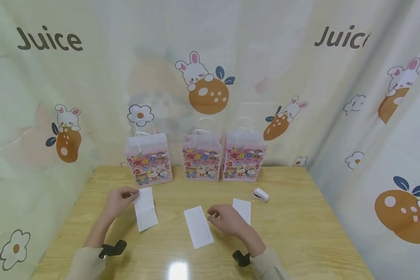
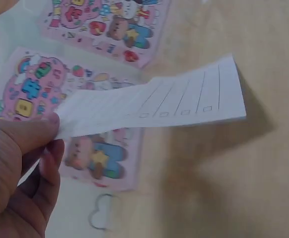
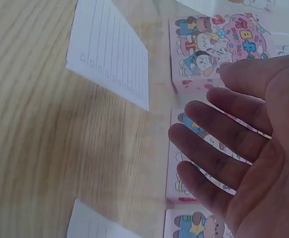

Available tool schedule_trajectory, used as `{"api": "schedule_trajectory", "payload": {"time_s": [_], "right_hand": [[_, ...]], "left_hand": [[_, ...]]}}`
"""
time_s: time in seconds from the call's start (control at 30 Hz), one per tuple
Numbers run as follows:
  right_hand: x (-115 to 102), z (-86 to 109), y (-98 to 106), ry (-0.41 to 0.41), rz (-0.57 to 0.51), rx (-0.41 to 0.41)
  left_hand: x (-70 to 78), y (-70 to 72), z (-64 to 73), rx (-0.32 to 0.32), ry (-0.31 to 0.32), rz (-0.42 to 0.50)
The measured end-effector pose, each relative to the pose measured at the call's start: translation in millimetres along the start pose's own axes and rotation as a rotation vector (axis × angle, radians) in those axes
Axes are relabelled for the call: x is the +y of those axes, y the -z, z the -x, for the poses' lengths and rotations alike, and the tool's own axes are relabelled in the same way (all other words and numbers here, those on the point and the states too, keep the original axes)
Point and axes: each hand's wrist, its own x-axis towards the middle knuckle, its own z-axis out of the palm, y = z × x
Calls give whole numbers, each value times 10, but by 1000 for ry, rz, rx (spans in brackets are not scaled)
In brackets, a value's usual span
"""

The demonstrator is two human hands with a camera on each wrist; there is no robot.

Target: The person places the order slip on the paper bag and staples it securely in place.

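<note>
My left hand (image 1: 120, 202) pinches one end of a white paper slip (image 2: 174, 101) between thumb and fingers. The slip is ruled with lines and small boxes, and its free end extends over the table. My right hand (image 1: 227, 219) holds nothing; its fingers are loosely bent, as the right wrist view shows. Just left of it is a second paper slip (image 1: 198, 227), and a third slip (image 1: 243, 208) is partly hidden behind the right hand and forearm.
Three pink cartoon-printed paper bags with white handles, the left one (image 1: 150, 161), the middle one (image 1: 202, 159) and the right one (image 1: 244, 157), stand along the back of the wooden table (image 1: 301, 233). A white stapler (image 1: 261, 195) lies at the right. A printed curtain (image 1: 283, 58) hangs behind.
</note>
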Motion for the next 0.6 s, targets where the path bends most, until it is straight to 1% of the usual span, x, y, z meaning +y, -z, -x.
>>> {"api": "schedule_trajectory", "payload": {"time_s": [0.1,0.17,0.3,0.37,0.43,0.5,0.6], "right_hand": [[-31,-81,0,6,-19,-26],[-42,-125,-4,20,-27,-37],[-38,-170,-24,17,-36,-61],[-33,-178,-39,8,-41,-76],[-37,-194,-39,9,-41,-84],[-67,-222,-21,24,-43,-79],[-118,-289,21,48,-32,-70]], "left_hand": [[81,107,-107,15,-8,7],[133,178,-187,26,-29,13],[226,277,-319,37,-75,5],[275,322,-380,28,-70,-2],[330,371,-459,38,-74,-7],[389,427,-546,61,-74,-15],[453,499,-657,116,-100,-6]]}}
